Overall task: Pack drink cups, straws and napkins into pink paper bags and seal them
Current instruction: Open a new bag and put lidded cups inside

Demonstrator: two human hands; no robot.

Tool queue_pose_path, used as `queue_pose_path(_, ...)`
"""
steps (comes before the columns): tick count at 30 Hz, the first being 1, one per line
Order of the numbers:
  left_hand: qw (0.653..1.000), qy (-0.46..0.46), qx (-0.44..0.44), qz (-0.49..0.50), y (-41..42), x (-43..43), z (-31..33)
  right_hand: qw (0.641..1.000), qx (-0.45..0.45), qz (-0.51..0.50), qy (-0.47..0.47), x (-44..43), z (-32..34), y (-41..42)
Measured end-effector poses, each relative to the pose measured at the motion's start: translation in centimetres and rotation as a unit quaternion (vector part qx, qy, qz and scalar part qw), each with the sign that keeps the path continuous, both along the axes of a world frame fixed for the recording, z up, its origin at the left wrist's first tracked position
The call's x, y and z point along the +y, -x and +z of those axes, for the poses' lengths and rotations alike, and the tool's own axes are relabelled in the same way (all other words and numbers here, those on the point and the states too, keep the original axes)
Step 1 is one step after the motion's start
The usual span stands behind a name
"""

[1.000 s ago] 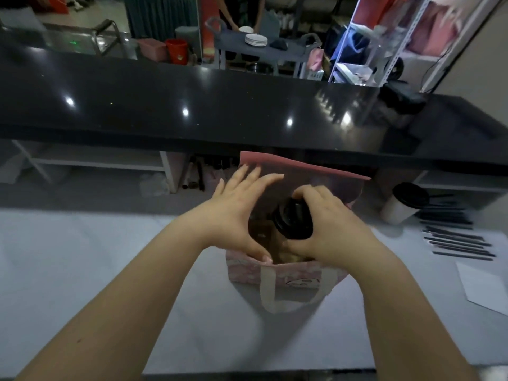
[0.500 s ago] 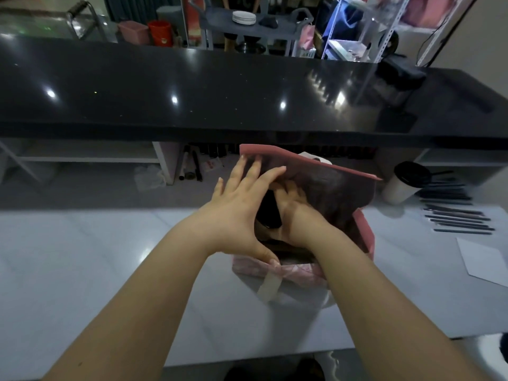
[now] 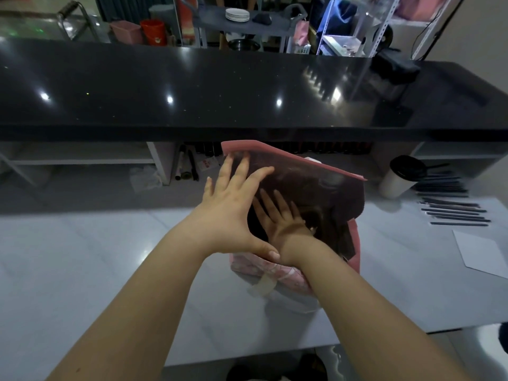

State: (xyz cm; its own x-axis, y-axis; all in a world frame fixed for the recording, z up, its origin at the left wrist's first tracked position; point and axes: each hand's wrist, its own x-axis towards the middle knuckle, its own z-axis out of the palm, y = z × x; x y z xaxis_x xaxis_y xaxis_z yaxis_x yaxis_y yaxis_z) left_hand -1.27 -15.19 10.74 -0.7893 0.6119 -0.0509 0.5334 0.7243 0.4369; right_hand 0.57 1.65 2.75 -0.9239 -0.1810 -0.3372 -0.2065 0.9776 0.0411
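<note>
A pink paper bag stands open on the white table, its far wall raised and its white handle hanging toward me. My left hand holds the bag's mouth apart, thumb on the near rim and fingers spread against the far wall. Reaching down inside the bag, my right hand has its fingers stretched out and apart. The cup it carried in is hidden in the dark interior. A second white cup with a black lid stands to the right of the bag.
Dark straws lie in a row at the right, with a white napkin just nearer to me. A long black counter runs across behind the bag. Shelves and a cart stand beyond it.
My right hand has sunk from the bag's mouth into the bag with the black-lidded cup, which is now out of sight. Its fingers have straightened. My left hand stayed on the bag.
</note>
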Motion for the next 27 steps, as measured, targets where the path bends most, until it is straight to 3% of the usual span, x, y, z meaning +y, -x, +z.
queue_pose_path(6,1.000,-0.004,0.018,0.014,0.3,0.2,-0.2,0.996,-0.085,-0.037,0.002,0.8,1.8,1.5)
queue_pose_path(11,0.998,0.038,0.053,0.004,1.3,0.8,0.8,0.980,-0.176,-0.086,0.046,2.7,9.3,3.3)
queue_pose_path(15,0.992,0.080,0.098,0.000,1.9,1.7,2.8,0.986,-0.029,-0.096,0.135,5.4,13.7,0.9)
queue_pose_path(20,0.980,0.052,0.190,0.004,1.3,4.9,4.8,0.941,0.155,-0.124,0.273,8.7,14.3,-3.2)
queue_pose_path(24,0.979,0.017,0.199,-0.028,0.1,10.1,5.3,0.920,0.270,-0.142,0.247,11.8,14.1,-5.2)
queue_pose_path(27,0.978,0.001,0.208,-0.013,-0.3,14.7,5.4,0.920,0.289,-0.149,0.220,14.7,14.0,-6.1)
